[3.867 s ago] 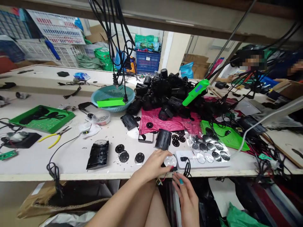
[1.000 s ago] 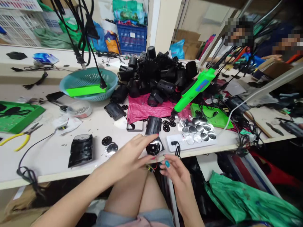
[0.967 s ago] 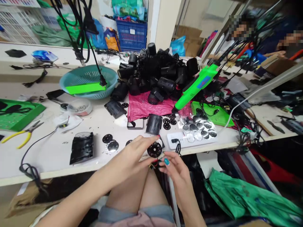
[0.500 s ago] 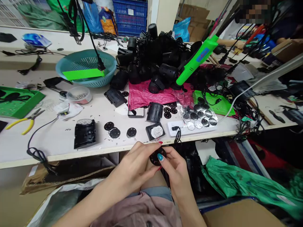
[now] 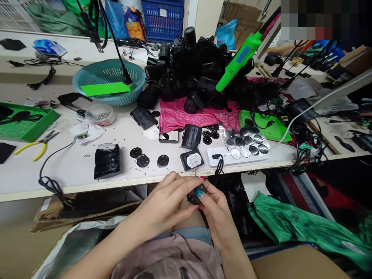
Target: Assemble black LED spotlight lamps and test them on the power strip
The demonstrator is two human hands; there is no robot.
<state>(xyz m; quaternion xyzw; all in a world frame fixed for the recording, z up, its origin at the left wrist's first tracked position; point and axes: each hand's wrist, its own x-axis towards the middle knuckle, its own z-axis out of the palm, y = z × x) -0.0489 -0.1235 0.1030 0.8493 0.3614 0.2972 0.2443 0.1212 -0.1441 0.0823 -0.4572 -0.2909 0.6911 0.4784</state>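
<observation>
Just below the table's front edge, a small round black disc (image 5: 193, 196) with holes is pinched between both hands. My left hand (image 5: 170, 197) grips it from the left, and my right hand (image 5: 216, 205) presses its thumb on the disc's face. Thin red wires run up from the hands to a square black frame with a white round part (image 5: 193, 159) at the table edge. Left of that lie similar black discs, one (image 5: 163, 160) alone and another (image 5: 142, 161) over a clear piece. A curved black housing (image 5: 192, 136) stands behind the frame.
A white power strip (image 5: 215, 154) carries round mirror-like discs at the right. Behind it, black devices (image 5: 200, 58) are piled on pink plastic (image 5: 174, 116). A green glue gun or similar tool (image 5: 238, 64) hangs above. Yellow-handled pliers (image 5: 39, 149) and a teal basket (image 5: 84, 77) are at left.
The disc has tilted in the fingers and shows less of its face; both hands remain closed on it. The whole view has shifted slightly, and the hanging green tool has swung a little left.
</observation>
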